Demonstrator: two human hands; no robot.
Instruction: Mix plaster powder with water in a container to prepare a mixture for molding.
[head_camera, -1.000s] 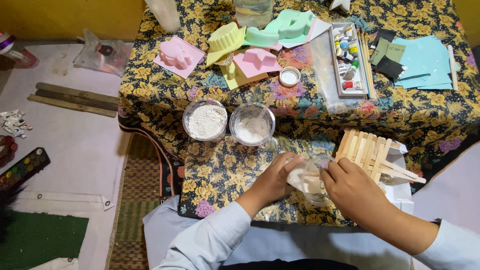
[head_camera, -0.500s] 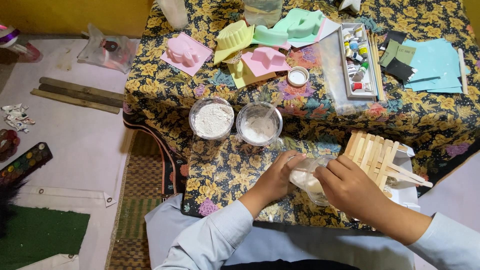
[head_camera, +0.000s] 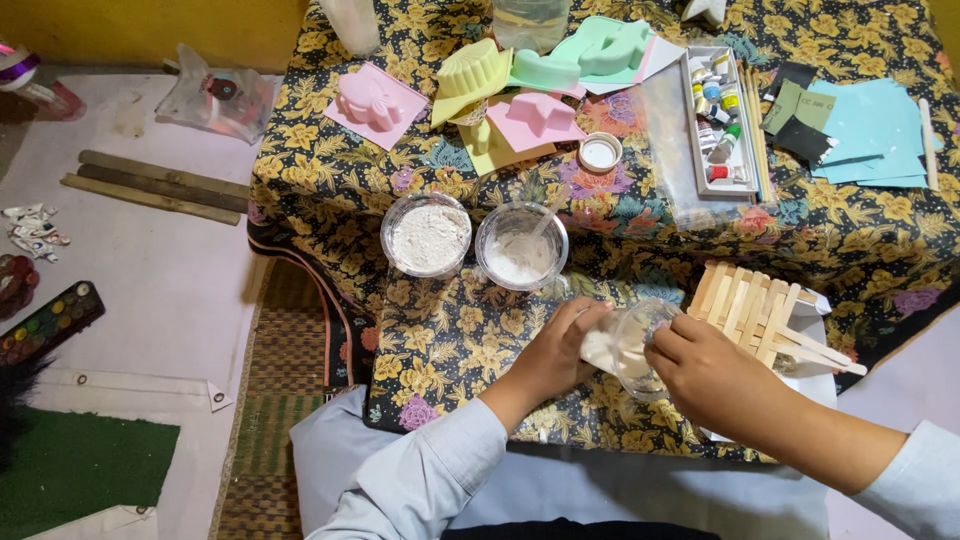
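My left hand (head_camera: 556, 352) and my right hand (head_camera: 712, 372) both grip a small clear plastic bag of white powder (head_camera: 625, 345) over the floral cloth (head_camera: 440, 330). The bag sits between the two hands, near the front of the low table. Just beyond my left hand stand two clear round tubs: one full of white powder (head_camera: 427, 236), the other (head_camera: 521, 247) part full with a clear stick leaning in it. A rack of wooden sticks (head_camera: 752, 303) lies to the right of my right hand.
At the back lie pink (head_camera: 368, 100), yellow (head_camera: 472, 72) and green (head_camera: 600, 48) moulds, a small white lid (head_camera: 600, 153), a tray of paint pots (head_camera: 716, 120) and blue paper sheets (head_camera: 870, 130). On the floor to the left are wooden bars (head_camera: 150, 186) and a paint palette (head_camera: 45, 322).
The view has shifted slightly. Both hands stay on the bag; it has turned so its clear mouth faces my right hand.
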